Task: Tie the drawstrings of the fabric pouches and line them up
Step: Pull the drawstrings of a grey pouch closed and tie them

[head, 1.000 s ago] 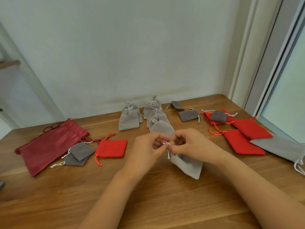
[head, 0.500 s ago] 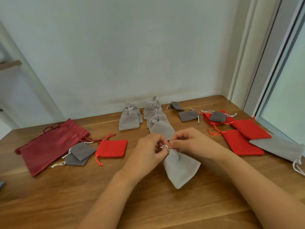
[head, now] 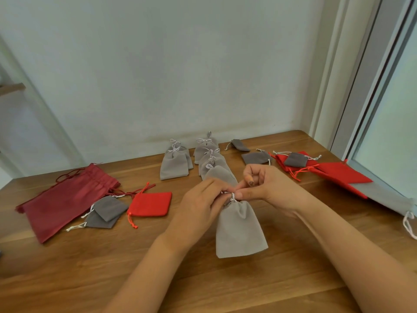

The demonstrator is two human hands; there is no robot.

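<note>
Centrally, the light grey pouch (head: 240, 231) lies just below the middle of the frame on the wooden table (head: 225, 285), as far as can be told. Its gathered neck points up-frame and its base toward the lower edge. It is judged soft, limp and very light (velvety cloth, apparently empty), so the body would merely crumple under a grip. The useful hold is the thin white drawstring (head: 232, 196) at the cinched neck.

The left hand (head: 200, 206), fingers curled close together, pinches the drawstring from the left of the neck. The right hand (head: 268, 188) pinches it between thumb and a fingertip from the right, its forefinger bent upward. Whether the knot is finished cannot be told.

Half a second earlier the pouch lay aslant; it is now nearly straight. A row of tied grey pouches (head: 212, 161) runs above the hands, and a red pouch (head: 150, 204) lies well apart at left.
</note>
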